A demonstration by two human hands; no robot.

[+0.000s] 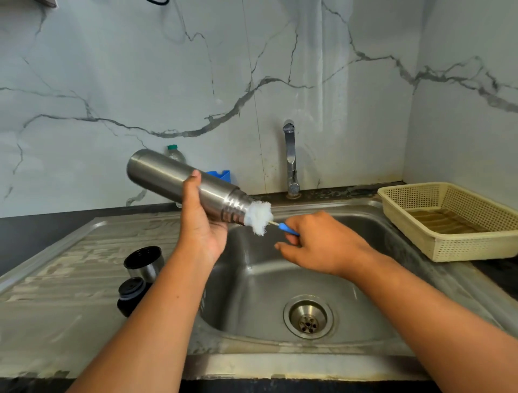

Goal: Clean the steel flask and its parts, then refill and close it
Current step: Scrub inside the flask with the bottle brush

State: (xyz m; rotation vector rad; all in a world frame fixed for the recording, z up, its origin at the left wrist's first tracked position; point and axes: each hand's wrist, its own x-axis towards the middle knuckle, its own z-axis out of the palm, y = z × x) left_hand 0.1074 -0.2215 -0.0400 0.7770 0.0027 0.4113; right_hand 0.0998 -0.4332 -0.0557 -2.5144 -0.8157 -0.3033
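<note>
Flask (pixel 157 171): midsection covered by the left hand (pixel 200 224); mouth blocked from view by the white head of the brush (pixel 259 217).
Brush: depth of bristles inside the flask, cannot tell; blue handle mostly buried in the right hand (pixel 319 244).
Right hand: fingertips curled under, out of sight.
Clear bottle (pixel 176 154): only green cap and shoulder show above the flask.
Blue object (pixel 222 175): mostly behind the flask; kind unclear.
Stopper (pixel 130 294): right side behind the left forearm (pixel 168 308).
Basket (pixel 448 244): right end cut by the frame edge.
Left forearm, right forearm (pixel 420 308): both run off the bottom edge.
Dark cable (pixel 157 2): clipped by the top edge.
</note>
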